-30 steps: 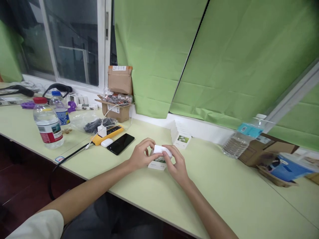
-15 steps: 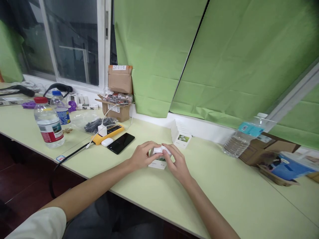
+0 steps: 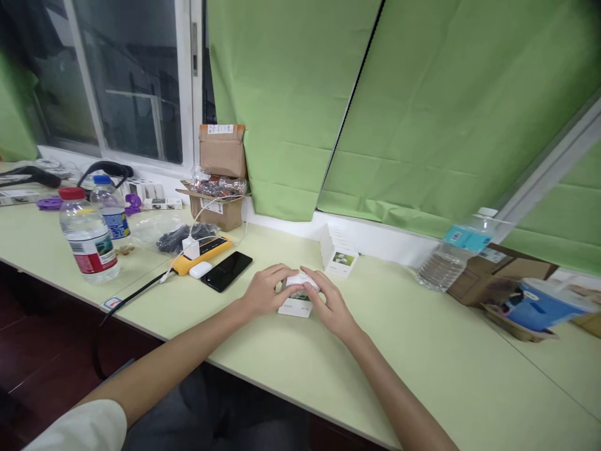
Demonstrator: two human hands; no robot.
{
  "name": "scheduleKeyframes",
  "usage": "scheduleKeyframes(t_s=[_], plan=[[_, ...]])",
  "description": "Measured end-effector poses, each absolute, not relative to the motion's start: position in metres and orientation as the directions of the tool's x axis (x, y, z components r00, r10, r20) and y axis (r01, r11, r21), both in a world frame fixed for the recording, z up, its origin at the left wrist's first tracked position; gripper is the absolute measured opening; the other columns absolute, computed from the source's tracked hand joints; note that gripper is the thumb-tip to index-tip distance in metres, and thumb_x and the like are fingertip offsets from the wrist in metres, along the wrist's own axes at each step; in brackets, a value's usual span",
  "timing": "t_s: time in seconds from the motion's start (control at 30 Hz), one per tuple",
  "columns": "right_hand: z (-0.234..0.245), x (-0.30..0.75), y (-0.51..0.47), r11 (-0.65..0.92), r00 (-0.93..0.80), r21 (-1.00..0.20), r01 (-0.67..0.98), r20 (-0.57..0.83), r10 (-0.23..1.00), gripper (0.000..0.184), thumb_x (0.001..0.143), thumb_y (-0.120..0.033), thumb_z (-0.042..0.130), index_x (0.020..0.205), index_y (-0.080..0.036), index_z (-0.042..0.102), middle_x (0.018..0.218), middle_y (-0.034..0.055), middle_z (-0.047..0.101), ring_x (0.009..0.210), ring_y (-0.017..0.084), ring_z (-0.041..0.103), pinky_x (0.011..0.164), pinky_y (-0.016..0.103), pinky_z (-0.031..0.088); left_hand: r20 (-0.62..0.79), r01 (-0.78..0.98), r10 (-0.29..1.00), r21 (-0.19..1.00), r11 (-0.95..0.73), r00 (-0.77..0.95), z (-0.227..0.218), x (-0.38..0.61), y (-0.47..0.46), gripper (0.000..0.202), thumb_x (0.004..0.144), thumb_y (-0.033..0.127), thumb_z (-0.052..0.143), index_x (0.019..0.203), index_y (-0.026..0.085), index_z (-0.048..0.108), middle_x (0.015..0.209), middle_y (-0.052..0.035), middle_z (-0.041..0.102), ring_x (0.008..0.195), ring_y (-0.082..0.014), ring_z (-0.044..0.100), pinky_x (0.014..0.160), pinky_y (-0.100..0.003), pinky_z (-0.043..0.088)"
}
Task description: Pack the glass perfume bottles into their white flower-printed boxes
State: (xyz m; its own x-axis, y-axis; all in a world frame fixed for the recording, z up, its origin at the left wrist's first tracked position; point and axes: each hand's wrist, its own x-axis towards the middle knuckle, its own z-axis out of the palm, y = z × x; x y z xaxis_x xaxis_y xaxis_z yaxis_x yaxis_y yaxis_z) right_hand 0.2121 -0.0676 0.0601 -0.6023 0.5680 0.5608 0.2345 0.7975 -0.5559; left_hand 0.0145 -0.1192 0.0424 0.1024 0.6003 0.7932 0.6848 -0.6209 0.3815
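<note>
My left hand (image 3: 265,291) and my right hand (image 3: 332,305) meet over the table, thumbs and fingertips closed on a small white piece (image 3: 298,279) with faint markings. Directly below it is a white printed pack (image 3: 295,308) with a green picture and small text on its front. Fingers cover part of both, so I cannot tell whether they are one thing. Behind my right hand, a row of similar white printed packs (image 3: 342,263) stands against the wall, with a white flower on the front one.
Left of my hands lie a black phone (image 3: 228,270), a white earbud case (image 3: 201,270) and a yellow power strip (image 3: 209,250). Water bottles (image 3: 91,241) stand farther left. On the right are a tilted clear bottle (image 3: 441,269), a cardboard box (image 3: 479,279) and a blue tub (image 3: 539,305).
The whole view has shifted slightly. My hands stay together on the white piece, whose marked upper face shows a little more now.
</note>
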Motion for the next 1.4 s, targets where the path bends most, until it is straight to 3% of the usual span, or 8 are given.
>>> scheduleKeyframes(t_s=[0.17, 0.3, 0.5, 0.67, 0.8, 1.07, 1.2, 1.4], plan=[[0.061, 0.215, -0.062, 0.807, -0.646, -0.557, 0.195, 0.546, 0.533, 0.047, 0.095, -0.044, 0.057, 0.139, -0.03, 0.05, 0.123, 0.0068, 0.062, 0.106, 0.025, 0.061, 0.088, 0.04, 0.053, 0.764, 0.617, 0.637, 0.453, -0.643, 0.102, 0.045, 0.013, -0.119, 0.028, 0.097, 0.038, 0.055, 0.118, 0.022, 0.066, 0.113, -0.007, 0.07, 0.099, -0.0187, 0.066, 0.077, -0.029, 0.056], [0.062, 0.224, -0.044, 0.819, -0.657, -0.522, 0.239, 0.534, 0.532, 0.046, 0.093, -0.047, 0.059, 0.135, -0.03, 0.055, 0.117, 0.0072, 0.065, 0.104, 0.026, 0.062, 0.082, 0.038, 0.054, 0.698, 0.688, 0.704, 0.447, -0.572, 0.132, 0.044, 0.015, -0.122, 0.039, 0.099, 0.034, 0.047, 0.138, 0.027, 0.051, 0.137, -0.0063, 0.057, 0.112, -0.0195, 0.061, 0.086, -0.031, 0.055], [0.049, 0.282, 0.015, 0.781, -0.486, -0.442, 0.44, 0.614, 0.622, 0.051, 0.091, -0.054, 0.059, 0.132, -0.025, 0.059, 0.116, 0.0099, 0.064, 0.101, 0.027, 0.061, 0.08, 0.04, 0.054, 0.545, 0.795, 0.822, 0.418, -0.44, 0.168, 0.023, 0.011, -0.111, 0.049, 0.094, 0.032, 0.054, 0.141, 0.028, 0.042, 0.146, -0.0093, 0.043, 0.099, -0.019, 0.064, 0.087, -0.036, 0.055], [0.038, 0.322, 0.061, 0.711, -0.32, -0.273, 0.648, 0.75, 0.579, 0.053, 0.09, -0.059, 0.056, 0.129, -0.024, 0.063, 0.126, 0.0142, 0.058, 0.12, 0.035, 0.052, 0.102, 0.052, 0.042, 0.523, 0.802, 0.837, 0.424, -0.421, 0.163, 0.015, 0.008, -0.104, 0.038, 0.093, 0.032, 0.053, 0.131, 0.028, 0.049, 0.144, -0.0073, 0.042, 0.09, -0.0162, 0.064, 0.086, -0.037, 0.055], [0.033, 0.317, 0.078, 0.718, -0.345, -0.281, 0.636, 0.729, 0.591, 0.053, 0.094, -0.056, 0.05, 0.137, -0.025, 0.056, 0.134, 0.0126, 0.056, 0.127, 0.033, 0.049, 0.107, 0.051, 0.039, 0.51, 0.804, 0.843, 0.421, -0.419, 0.173, 0.016, 0.008, -0.104, 0.037, 0.094, 0.034, 0.052, 0.13, 0.029, 0.049, 0.143, -0.0071, 0.042, 0.089, -0.016, 0.064, 0.085, -0.036, 0.054], [0.019, 0.294, 0.092, 0.665, -0.307, -0.253, 0.702, 0.735, 0.604, 0.053, 0.098, -0.053, 0.041, 0.144, -0.028, 0.048, 0.162, 0.0071, 0.026, 0.144, 0.031, 0.031, 0.112, 0.049, 0.037, 0.499, 0.863, 0.848, 0.336, -0.377, 0.176, 0.015, 0.009, -0.099, 0.036, 0.096, 0.037, 0.049, 0.13, 0.028, 0.048, 0.142, -0.0086, 0.043, 0.099, -0.0207, 0.063, 0.088, -0.039, 0.053], [0.011, 0.287, 0.093, 0.624, -0.247, -0.327, 0.71, 0.714, 0.655, 0.062, 0.096, -0.055, 0.043, 0.152, -0.03, 0.036, 0.164, 0.0075, 0.018, 0.144, 0.032, 0.031, 0.11, 0.048, 0.039, 0.586, 0.983, 0.81, 0.139, -0.12, 0.016, 0.02, 0.002, -0.095, 0.036, 0.092, 0.03, 0.054, 0.127, 0.021, 0.052, 0.147, -0.0155, 0.041, 0.128, -0.0341, 0.046, 0.106, -0.053, 0.038], [0.006, 0.279, 0.075, 0.594, -0.258, -0.378, 0.71, 0.645, 0.719, 0.087, 0.092, -0.057, 0.047, 0.159, -0.025, 0.002, 0.16, 0.0135, 0.02, 0.145, 0.031, 0.03, 0.106, 0.046, 0.043, 0.533, 0.906, 0.75, 0.082, 0.416, -0.392, 0.024, -0.036, -0.1, 0.058, 0.089, 0.04, 0.056, 0.135, 0.007, 0.047, 0.128, -0.0275, 0.056, 0.121, -0.0428, 0.05, 0.11, -0.071, 0.013]])
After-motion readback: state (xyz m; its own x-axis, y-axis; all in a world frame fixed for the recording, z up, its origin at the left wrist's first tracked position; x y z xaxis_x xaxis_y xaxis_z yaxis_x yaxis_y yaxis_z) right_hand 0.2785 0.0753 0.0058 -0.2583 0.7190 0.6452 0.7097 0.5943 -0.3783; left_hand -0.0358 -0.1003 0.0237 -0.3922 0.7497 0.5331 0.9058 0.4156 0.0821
